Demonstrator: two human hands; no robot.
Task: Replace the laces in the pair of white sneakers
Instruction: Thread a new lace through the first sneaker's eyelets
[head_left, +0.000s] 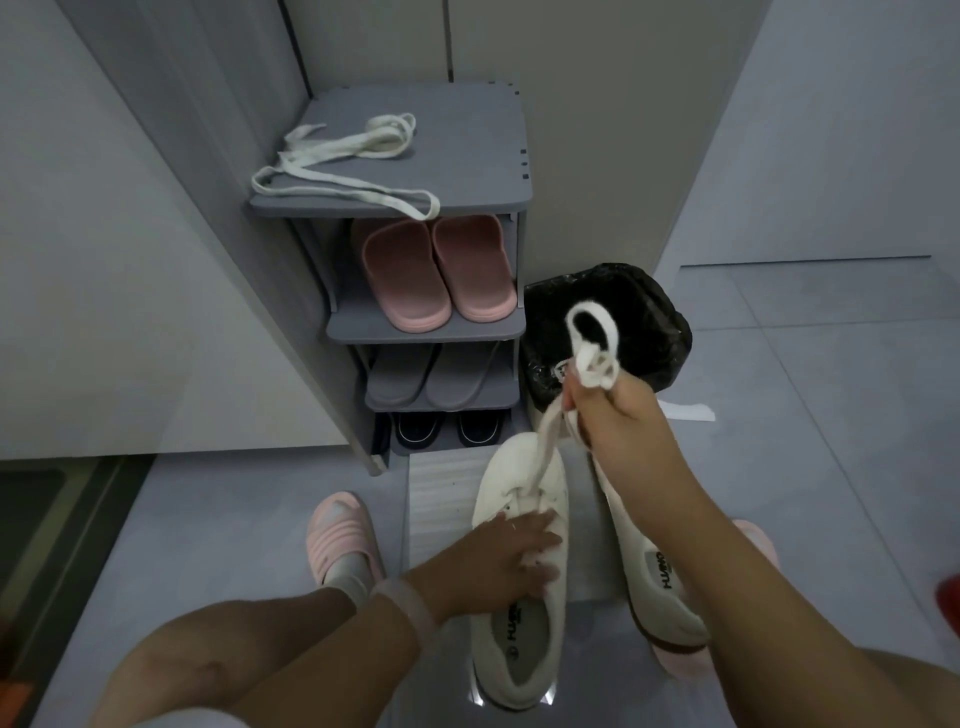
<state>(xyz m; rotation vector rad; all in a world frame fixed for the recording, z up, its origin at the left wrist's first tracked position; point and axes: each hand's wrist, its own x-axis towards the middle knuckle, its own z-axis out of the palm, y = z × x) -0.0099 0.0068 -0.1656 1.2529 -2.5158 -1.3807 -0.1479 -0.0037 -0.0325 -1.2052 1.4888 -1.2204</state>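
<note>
The left sneaker (519, 566) is pressed down on the floor by the left hand (498, 556), fingers spread flat. A bunched lace (592, 358), running down to that sneaker, is gripped by the right hand (613, 410).

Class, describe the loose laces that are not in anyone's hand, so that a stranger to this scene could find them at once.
Find the grey shoe rack standing against the wall. The loose white laces lie in a tangle on its top shelf, above the pink slippers. Unlike the lace gripped in the right hand, they touch no shoe and no hand.
</note>
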